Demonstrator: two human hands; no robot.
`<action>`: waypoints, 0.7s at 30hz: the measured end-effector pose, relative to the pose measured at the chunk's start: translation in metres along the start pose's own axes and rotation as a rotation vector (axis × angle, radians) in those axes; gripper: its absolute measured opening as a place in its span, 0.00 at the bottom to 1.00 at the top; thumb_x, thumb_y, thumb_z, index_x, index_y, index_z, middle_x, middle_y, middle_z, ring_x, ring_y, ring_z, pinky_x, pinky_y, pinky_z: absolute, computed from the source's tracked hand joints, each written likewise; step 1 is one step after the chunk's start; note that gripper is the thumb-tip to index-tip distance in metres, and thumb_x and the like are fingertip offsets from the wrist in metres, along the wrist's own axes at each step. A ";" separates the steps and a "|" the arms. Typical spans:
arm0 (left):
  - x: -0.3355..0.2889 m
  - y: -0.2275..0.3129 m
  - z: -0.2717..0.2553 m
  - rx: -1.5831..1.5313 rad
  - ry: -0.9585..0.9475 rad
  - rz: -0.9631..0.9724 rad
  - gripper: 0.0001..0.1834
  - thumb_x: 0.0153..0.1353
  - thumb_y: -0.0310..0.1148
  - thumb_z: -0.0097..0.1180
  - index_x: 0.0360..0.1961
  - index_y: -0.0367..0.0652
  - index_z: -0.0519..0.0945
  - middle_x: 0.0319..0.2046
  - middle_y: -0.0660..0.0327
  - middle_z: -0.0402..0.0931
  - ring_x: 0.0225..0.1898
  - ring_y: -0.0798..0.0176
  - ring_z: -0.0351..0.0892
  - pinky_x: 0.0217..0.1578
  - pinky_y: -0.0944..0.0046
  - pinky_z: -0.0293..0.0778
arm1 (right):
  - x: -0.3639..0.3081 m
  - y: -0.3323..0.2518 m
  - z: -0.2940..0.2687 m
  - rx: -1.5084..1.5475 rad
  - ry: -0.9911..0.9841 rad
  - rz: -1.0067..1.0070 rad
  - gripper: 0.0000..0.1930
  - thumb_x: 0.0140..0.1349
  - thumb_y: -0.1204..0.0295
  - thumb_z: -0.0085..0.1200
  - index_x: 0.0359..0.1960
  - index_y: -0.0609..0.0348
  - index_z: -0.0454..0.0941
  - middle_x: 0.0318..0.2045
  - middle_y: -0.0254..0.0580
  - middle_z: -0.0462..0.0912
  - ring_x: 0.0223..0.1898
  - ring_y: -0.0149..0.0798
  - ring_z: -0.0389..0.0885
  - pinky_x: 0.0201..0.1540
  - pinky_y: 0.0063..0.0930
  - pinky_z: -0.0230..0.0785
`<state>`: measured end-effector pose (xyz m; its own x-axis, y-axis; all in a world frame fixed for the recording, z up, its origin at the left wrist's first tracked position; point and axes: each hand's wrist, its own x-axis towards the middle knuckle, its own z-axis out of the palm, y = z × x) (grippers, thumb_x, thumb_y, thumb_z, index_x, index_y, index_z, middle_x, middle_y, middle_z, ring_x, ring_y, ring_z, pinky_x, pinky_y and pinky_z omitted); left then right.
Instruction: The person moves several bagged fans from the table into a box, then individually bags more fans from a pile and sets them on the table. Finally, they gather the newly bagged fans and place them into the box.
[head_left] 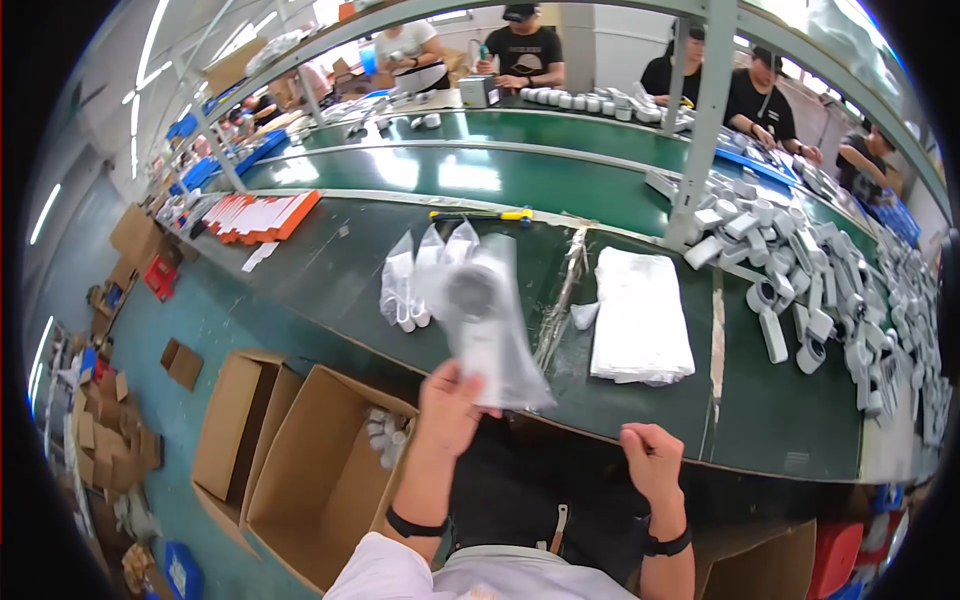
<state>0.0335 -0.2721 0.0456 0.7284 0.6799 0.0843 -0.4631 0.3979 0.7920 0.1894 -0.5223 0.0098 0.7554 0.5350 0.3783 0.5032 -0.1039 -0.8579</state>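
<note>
My left hand is closed on the lower end of a clear plastic bag. Inside it is a whitish handheld plastic device with a round grey head, blurred by motion and held over the table's front edge. My right hand is curled into a loose fist just off the table edge, with nothing showing in it. Nearest to it lies a stack of clear-white plastic bags. Left of the held device, several bagged white devices lie side by side on the dark table.
Many loose grey-white devices are heaped at the right. A yellow-and-black tool and an orange tray lie along the back. An open cardboard box stands below left. Across the green conveyor, other people work.
</note>
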 end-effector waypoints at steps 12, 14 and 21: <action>0.091 0.095 -0.189 1.065 0.779 0.254 0.21 0.57 0.32 0.64 0.47 0.27 0.78 0.31 0.55 0.78 0.20 0.65 0.77 0.18 0.66 0.74 | 0.013 0.020 0.011 -0.113 0.126 0.010 0.08 0.60 0.70 0.62 0.30 0.63 0.81 0.18 0.38 0.76 0.18 0.29 0.71 0.23 0.23 0.63; 0.102 0.074 -0.181 1.106 0.760 0.238 0.22 0.57 0.33 0.65 0.49 0.29 0.78 0.32 0.55 0.78 0.22 0.64 0.78 0.21 0.65 0.75 | 0.012 0.023 0.011 -0.146 0.157 -0.028 0.07 0.59 0.71 0.62 0.29 0.62 0.81 0.18 0.39 0.76 0.18 0.32 0.71 0.23 0.25 0.63; 0.108 0.063 -0.122 1.792 0.685 0.807 0.19 0.55 0.37 0.63 0.46 0.39 0.81 0.46 0.49 0.75 0.38 0.52 0.77 0.42 0.53 0.73 | 0.010 0.023 0.008 -0.172 0.215 -0.034 0.06 0.58 0.72 0.62 0.29 0.61 0.82 0.19 0.40 0.77 0.19 0.35 0.75 0.23 0.26 0.65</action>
<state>0.0216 -0.0986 0.0309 0.2014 0.5913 0.7809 0.6876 -0.6532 0.3173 0.2050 -0.5127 -0.0086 0.7991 0.3527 0.4869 0.5801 -0.2393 -0.7786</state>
